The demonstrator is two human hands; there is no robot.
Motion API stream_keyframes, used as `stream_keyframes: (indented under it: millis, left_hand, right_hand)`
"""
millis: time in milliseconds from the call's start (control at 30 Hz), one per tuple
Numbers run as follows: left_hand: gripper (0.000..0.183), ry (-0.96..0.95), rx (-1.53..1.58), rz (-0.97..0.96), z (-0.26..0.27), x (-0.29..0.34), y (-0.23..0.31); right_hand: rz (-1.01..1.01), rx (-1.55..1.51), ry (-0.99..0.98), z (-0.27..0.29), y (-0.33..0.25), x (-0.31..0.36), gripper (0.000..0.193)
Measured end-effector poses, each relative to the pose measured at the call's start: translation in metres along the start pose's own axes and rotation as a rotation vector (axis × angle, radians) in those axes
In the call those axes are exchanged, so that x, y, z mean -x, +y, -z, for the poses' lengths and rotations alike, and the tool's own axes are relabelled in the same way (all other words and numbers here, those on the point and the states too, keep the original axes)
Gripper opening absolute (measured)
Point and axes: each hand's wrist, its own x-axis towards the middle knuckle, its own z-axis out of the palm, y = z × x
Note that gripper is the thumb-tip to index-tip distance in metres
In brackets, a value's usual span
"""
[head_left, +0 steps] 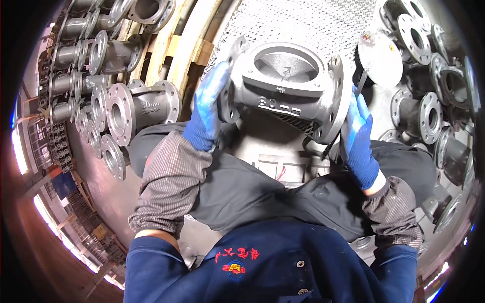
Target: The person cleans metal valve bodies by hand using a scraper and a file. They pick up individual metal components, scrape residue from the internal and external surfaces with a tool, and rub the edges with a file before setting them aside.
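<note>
A grey cast-iron valve body (288,108) with a flange at each side and a wide round opening on top is held up in front of me, above my lap. My left hand (207,98), in a blue glove, grips its left flange. On the other side, my right hand (357,129), gloved too, presses against the outer face of the right flange; most of its fingertips are hidden behind the casting. A thin dark rod (361,82) rises by the right fingers toward a round pale disc (380,58). Whether that hand touches the rod is unclear.
Flanged valve bodies (144,108) stand in rows at left. Several more castings (419,116) are piled at right. Wooden beams (184,45) lie at the far left of a textured metal surface (293,20). Between my knees is a pale metal structure (283,169).
</note>
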Motion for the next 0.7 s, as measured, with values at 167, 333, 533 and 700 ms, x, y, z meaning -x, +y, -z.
stream_keyframes:
  millis: [167, 333, 533, 700]
  left_hand:
    - [0.043, 0.022, 0.370, 0.241, -0.004, 0.012, 0.011]
    - [0.044, 0.046, 0.423, 0.261, -0.002, 0.006, 0.015]
    - [0.045, 0.068, 0.467, 0.252, -0.002, -0.005, 0.018]
    - [0.045, 0.108, 0.599, 0.421, 0.002, -0.010, 0.034]
  right_hand:
    - [-0.064, 0.020, -0.054, -0.004, 0.001, 0.026, 0.039]
    - [-0.032, 0.097, -0.088, -0.005, 0.010, 0.030, 0.041]
    - [-0.010, 0.135, -0.078, -0.001, -0.008, 0.009, 0.040]
    - [-0.113, 0.071, -0.065, -0.006, -0.003, 0.017, 0.035]
